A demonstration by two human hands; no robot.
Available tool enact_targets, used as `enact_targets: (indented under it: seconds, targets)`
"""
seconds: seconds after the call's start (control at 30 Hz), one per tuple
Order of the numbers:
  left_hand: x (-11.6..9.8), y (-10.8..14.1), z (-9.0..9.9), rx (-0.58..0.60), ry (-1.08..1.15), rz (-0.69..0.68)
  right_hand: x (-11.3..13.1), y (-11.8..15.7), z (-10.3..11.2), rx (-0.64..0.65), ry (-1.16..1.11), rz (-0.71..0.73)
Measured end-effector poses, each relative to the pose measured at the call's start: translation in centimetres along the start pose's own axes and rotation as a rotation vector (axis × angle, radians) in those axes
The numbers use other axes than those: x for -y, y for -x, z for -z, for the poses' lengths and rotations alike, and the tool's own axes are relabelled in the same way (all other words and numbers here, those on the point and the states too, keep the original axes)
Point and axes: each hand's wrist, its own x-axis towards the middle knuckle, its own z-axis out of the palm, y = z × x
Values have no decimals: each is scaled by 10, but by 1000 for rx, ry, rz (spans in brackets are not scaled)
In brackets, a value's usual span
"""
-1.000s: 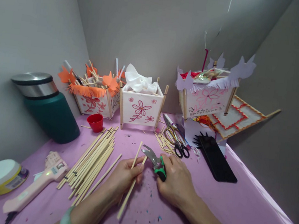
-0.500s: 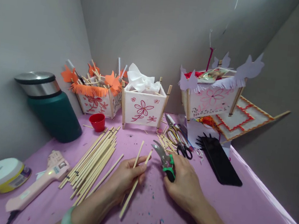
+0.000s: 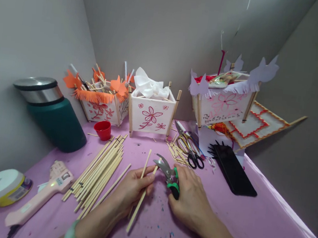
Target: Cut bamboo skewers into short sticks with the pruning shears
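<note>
Two thin wooden sticks are pinched in my left hand [image 3: 137, 184], which wears a pale green bangle [image 3: 71, 234] at the wrist. The nearer wooden stick [image 3: 137, 211] slants up to the right; the other stick [image 3: 146, 163] stands out above the fingers. My right hand [image 3: 191, 196] is wrapped round green-and-black pruning shears [image 3: 172, 178]. Their blades are parted, and the stick's upper tip lies between or just behind them; contact cannot be made out. Left of my left hand lies a row of long wooden sticks [image 3: 97, 175], some with black bands.
A pink glue gun [image 3: 41, 195], a white-lidded tub [image 3: 2, 188] and a teal bottle [image 3: 57, 118] stand left. Behind are a red cup [image 3: 102, 130] and decorated boxes, including a white flowered box [image 3: 151, 114]. Scissors [image 3: 196, 160], short stick offcuts [image 3: 175, 152] and a black phone [image 3: 235, 171] lie right.
My right hand has moved left with the pruning shears, bringing the blades to the upper tip of the nearer stick. My left hand has barely moved.
</note>
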Motion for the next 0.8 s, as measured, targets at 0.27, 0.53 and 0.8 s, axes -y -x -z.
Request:
enact_targets:
  seconds: [0.27, 0.53, 0.8]
  targets:
    - [-1, 0, 6, 24, 24, 74, -2, -5, 5, 46, -9, -17]
    - [0, 0, 3, 0, 15, 11, -5, -4, -1, -22, -35, 41]
    - [8, -5, 3, -61, -79, 8, -3, -1, 0, -9, 15, 23]
